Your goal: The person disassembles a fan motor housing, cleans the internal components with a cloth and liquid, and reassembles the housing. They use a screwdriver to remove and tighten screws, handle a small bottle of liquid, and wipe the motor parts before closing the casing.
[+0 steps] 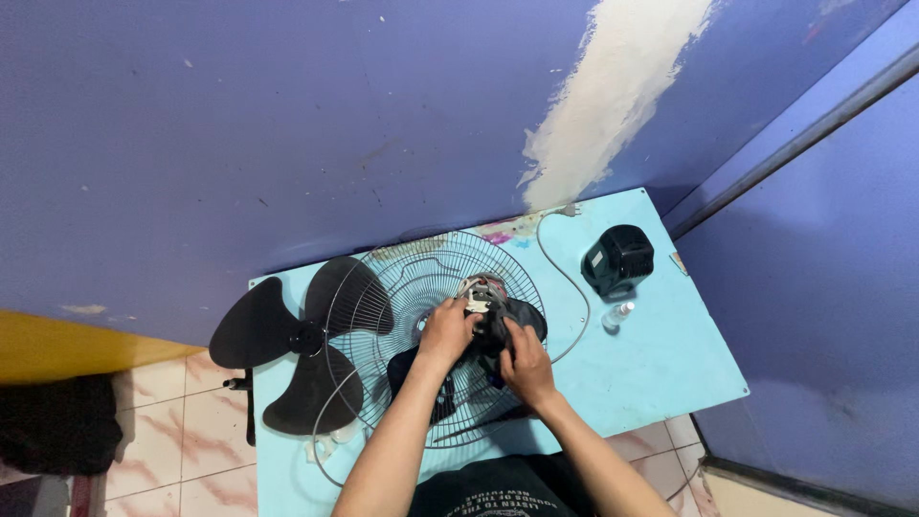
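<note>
A round wire fan guard (402,287) lies flat on a light blue table (661,364). At its centre sits the fan motor (483,290) with a black housing around it. My left hand (446,330) grips the motor from the left side. My right hand (525,362) holds the black housing from the right and front. A black three-bladed fan propeller (292,340) lies on the table's left end, partly under the guard.
A black motor cover (619,258) and a small clear bottle (617,314) sit on the table's right half. A grey cable (560,273) loops from the wall toward the guard. Purple walls close in behind and at the right. Tiled floor lies at the lower left.
</note>
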